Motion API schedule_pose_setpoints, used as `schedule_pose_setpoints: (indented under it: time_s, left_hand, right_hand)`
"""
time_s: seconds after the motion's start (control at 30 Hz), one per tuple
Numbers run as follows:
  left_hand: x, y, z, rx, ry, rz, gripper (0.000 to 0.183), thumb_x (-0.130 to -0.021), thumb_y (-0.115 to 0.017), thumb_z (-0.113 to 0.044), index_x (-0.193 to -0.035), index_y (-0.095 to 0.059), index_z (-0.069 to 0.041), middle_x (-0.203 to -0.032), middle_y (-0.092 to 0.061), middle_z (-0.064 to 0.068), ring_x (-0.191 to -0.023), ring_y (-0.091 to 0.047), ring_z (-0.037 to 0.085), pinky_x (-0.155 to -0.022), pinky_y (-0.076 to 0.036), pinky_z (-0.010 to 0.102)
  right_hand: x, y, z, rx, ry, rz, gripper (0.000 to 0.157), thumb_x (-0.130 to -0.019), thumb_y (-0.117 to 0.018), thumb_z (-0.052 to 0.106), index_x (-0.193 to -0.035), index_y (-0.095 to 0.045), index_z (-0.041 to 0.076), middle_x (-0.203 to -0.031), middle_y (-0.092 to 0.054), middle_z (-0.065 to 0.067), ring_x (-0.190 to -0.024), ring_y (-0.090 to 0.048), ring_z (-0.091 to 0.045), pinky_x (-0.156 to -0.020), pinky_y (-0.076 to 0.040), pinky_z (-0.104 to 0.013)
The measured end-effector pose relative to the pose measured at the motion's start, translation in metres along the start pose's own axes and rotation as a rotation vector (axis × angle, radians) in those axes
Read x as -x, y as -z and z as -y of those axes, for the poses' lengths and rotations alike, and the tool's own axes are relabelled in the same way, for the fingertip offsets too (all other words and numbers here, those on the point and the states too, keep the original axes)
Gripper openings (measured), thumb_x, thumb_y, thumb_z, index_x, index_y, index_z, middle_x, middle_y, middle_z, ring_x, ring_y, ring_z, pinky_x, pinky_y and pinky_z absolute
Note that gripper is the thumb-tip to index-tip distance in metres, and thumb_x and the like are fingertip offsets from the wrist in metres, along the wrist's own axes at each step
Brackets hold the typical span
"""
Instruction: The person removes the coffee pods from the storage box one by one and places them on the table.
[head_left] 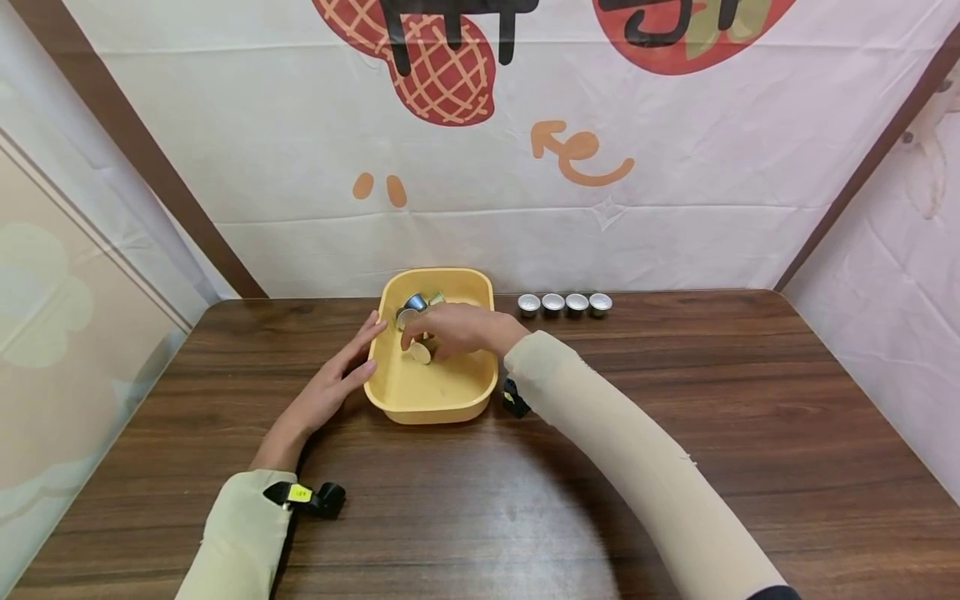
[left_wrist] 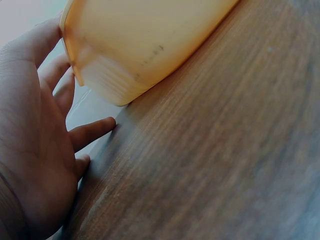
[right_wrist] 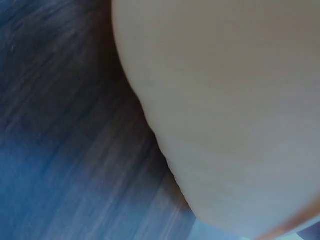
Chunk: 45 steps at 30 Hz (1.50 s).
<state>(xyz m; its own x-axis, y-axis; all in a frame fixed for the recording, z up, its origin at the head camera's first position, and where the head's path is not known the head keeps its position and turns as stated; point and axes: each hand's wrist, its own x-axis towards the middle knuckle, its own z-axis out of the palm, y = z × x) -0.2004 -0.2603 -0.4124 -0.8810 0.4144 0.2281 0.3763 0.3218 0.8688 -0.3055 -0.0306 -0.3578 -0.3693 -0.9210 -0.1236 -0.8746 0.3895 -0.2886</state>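
Observation:
A yellow plastic bin point(head_left: 431, 404) stands near the back of the table, with several coffee capsules inside. My left hand point(head_left: 337, 379) rests against the bin's left side, fingers spread and fairly straight; the left wrist view shows this hand point(left_wrist: 45, 125) touching the rim. My right hand point(head_left: 461, 327) reaches into the bin from the right, its fingers bent downward. Beside those fingers lies a capsule with a pale gold lid point(head_left: 420, 353); whether they pinch it is hidden. A blue capsule point(head_left: 416, 302) lies behind the hand. The right wrist view shows mainly the bin's outer wall point(right_wrist: 225, 110).
Right of the bin, several coffee capsules point(head_left: 552, 305) stand in a row, silver lids up, along the back edge of the wooden table point(head_left: 712, 400). A printed cloth point(head_left: 300, 142) hangs directly behind the table. Dark camera mounts sit at both wrists.

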Motion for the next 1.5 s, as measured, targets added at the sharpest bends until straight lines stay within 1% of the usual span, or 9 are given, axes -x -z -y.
schedule_pose_setpoints:
  time_s: [0.13,0.3,0.4,0.5,0.7,0.87,1.13,1.4,1.5]
  left_hand:
    - [-0.001,0.000,0.000,0.002,-0.001,0.004,0.057,-0.100,-0.046,-0.005,-0.153,-0.025,-0.011,-0.160,-0.004,0.000,-0.145,-0.003,0.020,-0.107,-0.010,0.062]
    - [-0.001,-0.001,-0.001,0.001,0.012,-0.007,0.057,-0.100,-0.045,-0.003,-0.153,-0.027,-0.016,-0.160,-0.005,-0.006,-0.145,-0.004,0.017,-0.108,-0.009,0.060]
    - [-0.001,0.000,0.000,0.002,0.019,-0.005,0.057,-0.100,-0.045,-0.004,-0.153,-0.026,-0.015,-0.160,-0.004,-0.003,-0.145,-0.004,0.018,-0.108,-0.009,0.061]
    - [0.000,0.000,0.001,0.001,0.018,-0.002,0.058,-0.100,-0.046,-0.004,-0.153,-0.025,-0.013,-0.160,-0.003,-0.001,-0.145,-0.003,0.019,-0.107,-0.008,0.062]
    - [0.001,0.000,-0.001,-0.002,0.012,-0.007,0.056,-0.100,-0.046,-0.006,-0.152,-0.026,-0.012,-0.160,-0.005,-0.001,-0.145,-0.004,0.018,-0.107,-0.009,0.061]
    - [0.000,0.000,0.000,0.004,0.000,-0.006,0.055,-0.100,-0.046,-0.006,-0.152,-0.026,-0.011,-0.160,-0.004,0.001,-0.145,-0.003,0.020,-0.107,-0.008,0.062]
    - [0.000,0.000,0.000,0.001,0.008,-0.011,0.056,-0.100,-0.046,-0.005,-0.152,-0.027,-0.011,-0.160,-0.005,0.000,-0.145,-0.003,0.017,-0.108,-0.008,0.060]
    - [0.000,0.000,0.001,0.006,0.006,-0.007,0.057,-0.100,-0.046,-0.004,-0.152,-0.025,-0.010,-0.160,-0.003,0.003,-0.145,-0.002,0.018,-0.107,-0.007,0.062]
    - [-0.001,0.000,0.001,-0.002,0.004,-0.008,0.056,-0.100,-0.047,-0.005,-0.152,-0.026,-0.011,-0.160,-0.004,0.002,-0.145,-0.002,0.017,-0.108,-0.007,0.061]
  right_hand:
    - [0.000,0.000,0.001,0.007,-0.001,-0.005,0.037,-0.081,-0.077,0.010,-0.116,-0.067,0.019,-0.107,-0.061,0.007,-0.097,-0.055,-0.010,-0.086,-0.042,-0.025]
    - [0.000,0.000,0.000,0.053,-0.013,-0.029,0.033,-0.080,-0.079,0.017,-0.110,-0.068,0.022,-0.100,-0.061,0.008,-0.087,-0.054,-0.009,-0.080,-0.043,-0.025]
    - [0.000,0.000,-0.001,0.064,-0.025,-0.034,0.031,-0.079,-0.079,0.019,-0.107,-0.067,0.024,-0.097,-0.061,0.009,-0.084,-0.053,-0.009,-0.078,-0.043,-0.026]
    - [0.000,0.000,-0.002,0.045,-0.011,-0.059,0.030,-0.079,-0.078,0.016,-0.106,-0.067,0.023,-0.095,-0.061,0.008,-0.083,-0.054,-0.010,-0.076,-0.043,-0.025]
    - [0.006,0.002,-0.005,-0.040,0.082,-0.187,0.027,-0.080,-0.074,0.011,-0.105,-0.068,0.019,-0.090,-0.062,0.008,-0.081,-0.056,-0.010,-0.074,-0.042,-0.021]
    - [0.017,0.005,-0.011,-0.136,0.129,-0.275,0.028,-0.080,-0.073,0.007,-0.106,-0.068,0.014,-0.091,-0.063,0.007,-0.080,-0.057,-0.011,-0.074,-0.045,-0.024]
    - [0.034,0.006,-0.022,-0.231,0.143,-0.427,0.027,-0.078,-0.075,0.006,-0.103,-0.069,0.012,-0.092,-0.065,0.006,-0.076,-0.059,-0.009,-0.066,-0.051,-0.027]
    - [0.049,0.008,-0.027,-0.319,0.120,-0.548,0.028,-0.080,-0.077,0.008,-0.106,-0.068,0.011,-0.098,-0.066,0.005,-0.078,-0.062,-0.009,-0.067,-0.052,-0.028]
    - [0.057,0.007,-0.030,-0.372,0.122,-0.604,0.029,-0.080,-0.077,0.006,-0.107,-0.068,0.009,-0.099,-0.065,0.003,-0.080,-0.062,-0.013,-0.068,-0.052,-0.029]
